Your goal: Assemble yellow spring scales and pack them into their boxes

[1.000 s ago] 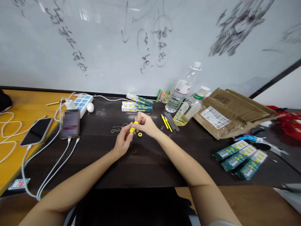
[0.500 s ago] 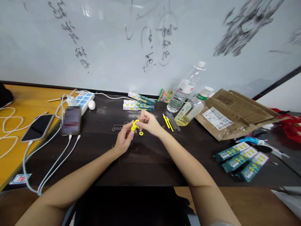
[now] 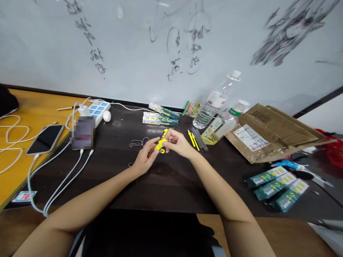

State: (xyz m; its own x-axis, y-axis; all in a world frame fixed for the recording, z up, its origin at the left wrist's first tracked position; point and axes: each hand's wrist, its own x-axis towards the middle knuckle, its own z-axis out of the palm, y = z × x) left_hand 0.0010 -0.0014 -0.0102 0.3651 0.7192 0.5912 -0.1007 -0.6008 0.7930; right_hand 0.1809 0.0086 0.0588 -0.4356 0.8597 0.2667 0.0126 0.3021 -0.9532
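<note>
Both my hands meet over the middle of the dark table (image 3: 166, 182). My left hand (image 3: 143, 162) pinches the lower end of a small yellow plastic part (image 3: 160, 144). My right hand (image 3: 178, 142) grips its upper end with fingertips. A small yellow ring (image 3: 162, 151) lies on the table just under the part. Thin wire clips (image 3: 138, 143) lie to the left of my hands. Yellow pens in a clear sleeve (image 3: 195, 139) lie just right of my right hand.
Boxed packs (image 3: 160, 119) lie behind my hands, two plastic bottles (image 3: 218, 114) and flattened cardboard (image 3: 270, 132) to the right. Green packets (image 3: 278, 185) and blue scissors (image 3: 294, 166) sit at right. A power strip (image 3: 98, 110), cables and a phone (image 3: 45, 139) are at left.
The view has shifted slightly. My hands have turned the yellow part, which now stretches longer between my fingers, and they have lowered over the yellow ring.
</note>
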